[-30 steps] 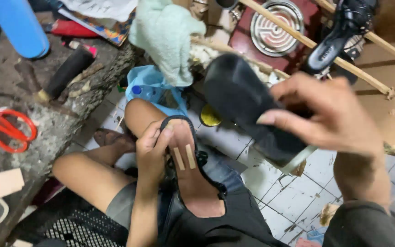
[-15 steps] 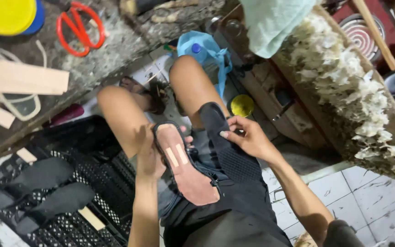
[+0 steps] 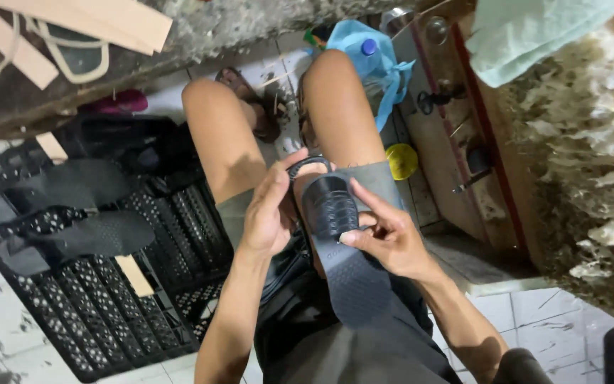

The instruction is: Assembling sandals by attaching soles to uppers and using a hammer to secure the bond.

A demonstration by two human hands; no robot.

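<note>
Both hands, left (image 3: 268, 213) and right (image 3: 385, 238), grip the black sole's (image 3: 342, 256) edges over the lap.

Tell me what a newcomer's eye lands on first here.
At centre, the left hand and right hand together hold a black shoe sole, tread side up, over the person's lap. At left, a black plastic crate carries more dark soles. At upper right, a pale green cloth hangs over a rough bench edge.

Two hands, one black sole (image 3: 342, 249), one black crate (image 3: 108, 313), one blue bag (image 3: 371, 60)
</note>
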